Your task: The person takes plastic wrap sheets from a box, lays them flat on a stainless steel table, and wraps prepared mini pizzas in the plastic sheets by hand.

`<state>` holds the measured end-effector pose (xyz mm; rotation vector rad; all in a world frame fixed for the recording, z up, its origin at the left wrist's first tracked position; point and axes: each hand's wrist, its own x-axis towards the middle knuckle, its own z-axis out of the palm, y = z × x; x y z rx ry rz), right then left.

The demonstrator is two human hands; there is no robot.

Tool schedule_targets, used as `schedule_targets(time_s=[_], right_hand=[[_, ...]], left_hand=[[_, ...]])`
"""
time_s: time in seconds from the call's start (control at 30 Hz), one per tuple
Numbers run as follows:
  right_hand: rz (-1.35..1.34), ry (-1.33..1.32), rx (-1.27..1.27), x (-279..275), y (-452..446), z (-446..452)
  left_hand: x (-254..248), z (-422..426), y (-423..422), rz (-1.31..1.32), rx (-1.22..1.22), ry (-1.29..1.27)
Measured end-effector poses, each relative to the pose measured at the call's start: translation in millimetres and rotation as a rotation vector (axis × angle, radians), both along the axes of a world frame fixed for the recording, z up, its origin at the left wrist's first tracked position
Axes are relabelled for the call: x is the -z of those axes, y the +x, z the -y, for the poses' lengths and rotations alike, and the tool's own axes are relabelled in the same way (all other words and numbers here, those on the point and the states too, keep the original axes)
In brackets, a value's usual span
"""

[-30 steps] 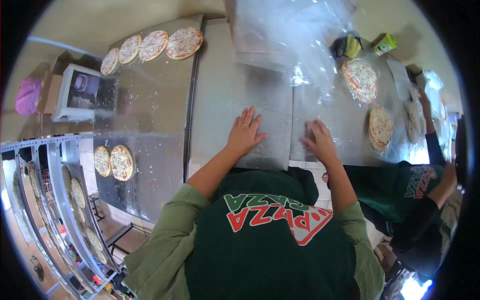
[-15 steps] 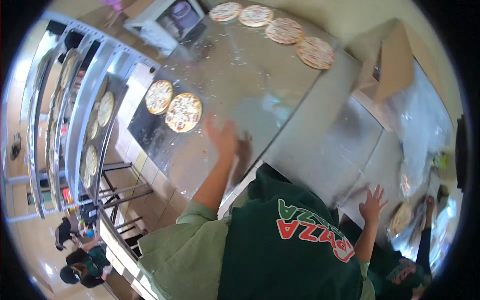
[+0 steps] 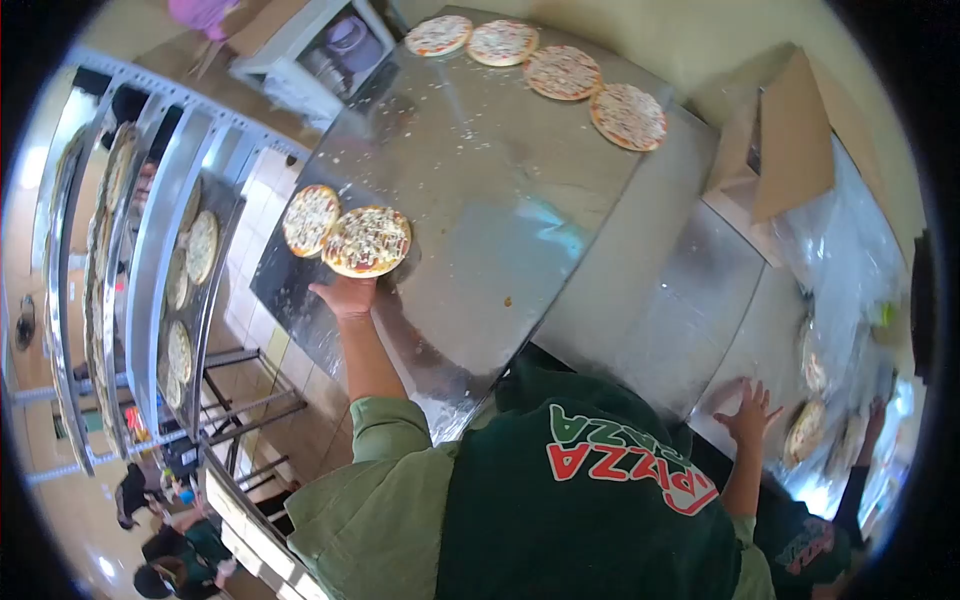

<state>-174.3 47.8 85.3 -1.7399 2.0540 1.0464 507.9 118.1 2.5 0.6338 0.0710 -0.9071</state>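
Note:
My left hand (image 3: 348, 296) is at the near edge of a topped pizza (image 3: 367, 242). Its thumb sticks out to the side and the fingers are hidden beneath the crust. This pizza is slightly tilted, its near rim raised. Beside it, on the steel table (image 3: 450, 170), lies another topped pizza (image 3: 311, 220). My right hand (image 3: 750, 412) hovers with spread fingers near the counter's edge on the right, holding nothing.
Several pizzas (image 3: 563, 73) line the table's far edge. A rack (image 3: 165, 240) with loaded trays stands left. An open cardboard box (image 3: 795, 140) and plastic bags (image 3: 850, 230) sit right. A co-worker's hand (image 3: 878, 412) works at lower right; other people are at lower left.
My left hand has moved left from over the table to the nearer pizza and taken its edge, which now tilts. My right hand stays spread in about the same place.

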Motion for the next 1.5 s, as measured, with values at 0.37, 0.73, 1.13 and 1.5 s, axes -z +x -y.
schedule_targets(time_s=[0.37,0.73,1.13,1.5], right_hand=[[0.280,-0.366,0.123,45.8,-67.1,-49.7],[0.366,-0.730,0.170,80.8,-77.0,-74.8],[1.065,-0.739,-0.260,47.1,52.3,-42.2],[0.993,-0.916,0.121,68.7,74.6,-4.8]], left_hand=[[-4.5,106.9,-179.7,0.152,0.686,-0.354],[11.1,125.0,-504.9,-0.406,1.570,0.204],[31.1,137.6,-449.0,1.740,0.921,0.179],[-1.2,143.0,-403.4,0.480,1.383,0.674]])
